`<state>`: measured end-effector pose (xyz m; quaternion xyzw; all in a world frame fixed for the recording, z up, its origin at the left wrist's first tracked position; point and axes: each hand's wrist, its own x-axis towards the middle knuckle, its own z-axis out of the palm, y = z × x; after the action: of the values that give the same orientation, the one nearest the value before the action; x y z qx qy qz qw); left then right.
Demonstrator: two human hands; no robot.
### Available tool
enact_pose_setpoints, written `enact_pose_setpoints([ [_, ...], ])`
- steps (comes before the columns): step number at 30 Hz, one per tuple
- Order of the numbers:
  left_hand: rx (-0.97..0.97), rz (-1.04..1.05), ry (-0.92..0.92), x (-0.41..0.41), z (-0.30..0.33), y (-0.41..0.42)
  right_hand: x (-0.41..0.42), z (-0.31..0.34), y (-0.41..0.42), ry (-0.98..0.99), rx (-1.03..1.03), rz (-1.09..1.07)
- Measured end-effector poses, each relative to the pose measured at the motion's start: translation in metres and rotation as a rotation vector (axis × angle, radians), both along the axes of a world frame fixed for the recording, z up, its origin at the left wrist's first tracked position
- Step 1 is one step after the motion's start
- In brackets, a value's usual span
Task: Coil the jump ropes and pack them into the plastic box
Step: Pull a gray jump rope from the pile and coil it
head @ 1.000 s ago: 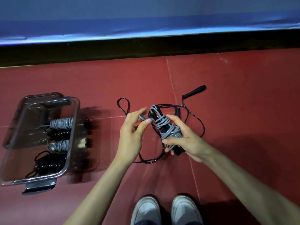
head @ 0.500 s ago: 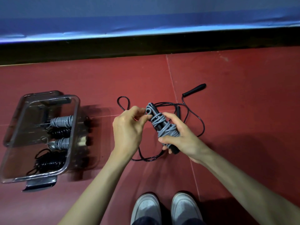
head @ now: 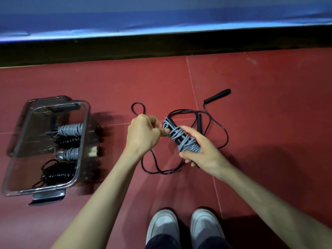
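Observation:
My right hand (head: 201, 150) grips a grey jump rope (head: 183, 139) wound round its black handles, held above the red floor. My left hand (head: 143, 132) pinches the rope's loose end at the top of the bundle. Under my hands a black jump rope (head: 222, 130) lies uncoiled on the floor, one black handle (head: 217, 96) pointing to the upper right. At the left stands the clear plastic box (head: 84, 126), holding two grey coiled ropes (head: 71, 129) and two black coiled ropes (head: 59, 172).
The box's lid (head: 48, 100) seems to lie under or behind the box. A black strip and blue padding (head: 161, 18) run along the far edge of the floor. My two white shoes (head: 185, 227) stand at the bottom middle.
My left hand has moved in from open fingers to a closed pinch on the grey rope's end at the top of the bundle. My right hand keeps its grip.

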<state>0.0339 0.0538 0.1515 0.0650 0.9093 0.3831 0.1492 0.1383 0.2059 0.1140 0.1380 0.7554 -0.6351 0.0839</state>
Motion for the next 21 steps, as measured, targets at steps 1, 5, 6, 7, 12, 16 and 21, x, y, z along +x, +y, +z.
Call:
enact_pose_setpoints([
  [1,-0.022,-0.008,0.002,0.000,0.000,0.000,0.000,-0.002,0.001,0.022,0.064,0.015],
  [5,-0.025,-0.018,-0.001,-0.002,-0.001,0.001,0.000,0.000,0.006,0.108,0.241,0.043],
  [6,-0.017,-0.015,0.017,-0.002,0.000,0.001,-0.001,0.001,0.006,0.126,0.277,0.049],
  [7,-0.004,-0.007,0.044,-0.002,0.000,0.001,-0.003,0.002,0.007,0.138,0.311,0.058],
  [12,0.080,0.053,0.150,-0.003,0.000,-0.008,-0.017,0.006,0.003,0.136,0.401,0.125],
  [16,0.175,0.054,0.130,-0.002,-0.006,-0.016,-0.021,0.005,0.001,0.114,0.427,0.185],
  [21,0.292,-0.062,0.045,-0.003,-0.010,-0.020,-0.016,0.008,0.006,0.082,0.333,0.218],
])
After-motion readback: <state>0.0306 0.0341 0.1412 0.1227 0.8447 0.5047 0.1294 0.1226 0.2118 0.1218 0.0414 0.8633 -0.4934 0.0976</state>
